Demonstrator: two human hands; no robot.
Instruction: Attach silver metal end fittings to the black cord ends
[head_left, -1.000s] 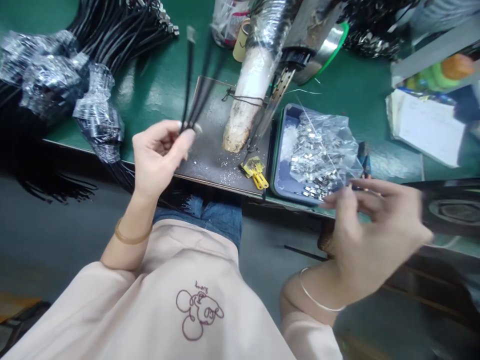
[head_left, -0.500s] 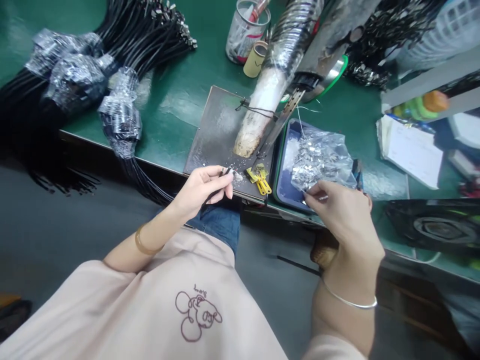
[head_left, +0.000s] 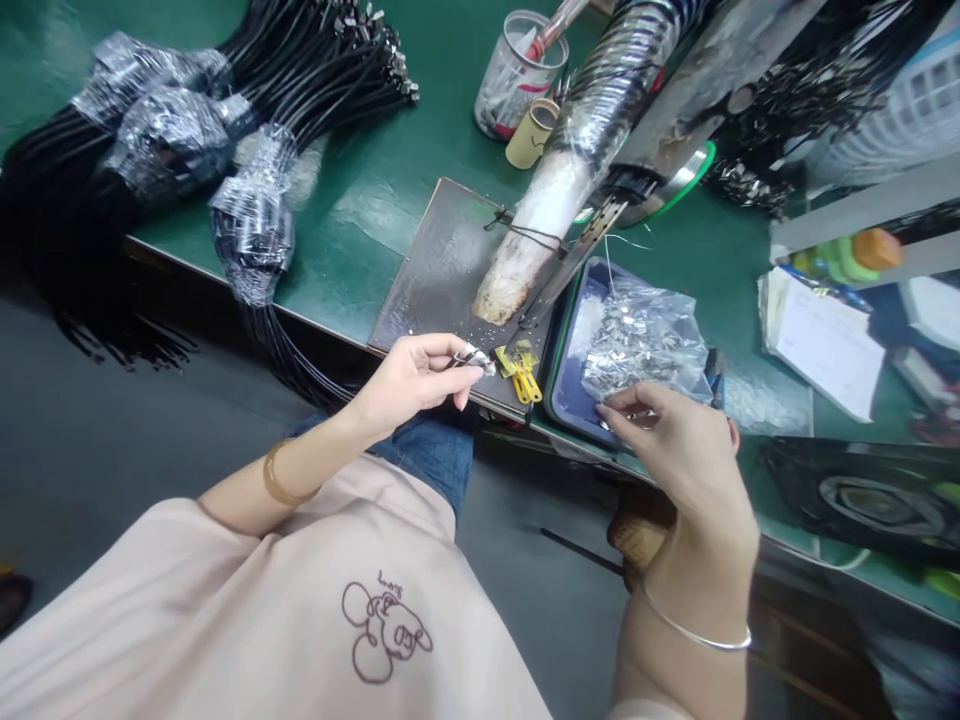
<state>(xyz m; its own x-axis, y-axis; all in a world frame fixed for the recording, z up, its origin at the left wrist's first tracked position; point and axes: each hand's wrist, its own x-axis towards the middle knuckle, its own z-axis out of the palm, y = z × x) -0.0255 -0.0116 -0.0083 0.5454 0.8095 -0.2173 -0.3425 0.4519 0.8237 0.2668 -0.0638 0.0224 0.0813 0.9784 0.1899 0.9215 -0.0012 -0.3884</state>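
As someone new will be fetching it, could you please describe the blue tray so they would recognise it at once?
On the green table, find the flat dark board beneath the white-ended pipe. The tray sits just to the board's right, with the right hand over its near edge. Unlike that board, it is blue with raised sides and holds a clear bag of metal pieces.

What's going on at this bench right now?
A person is working with both hands at a green table. The left hand pinches a small pale piece, too blurred to name, at the front of the dark board. Beside its fingertips lies a yellow tool. The right hand is at the front of the blue tray, by a clear bag of metal bits; whether it grips one is unclear. Wrapped cable bundles lie off to the left.
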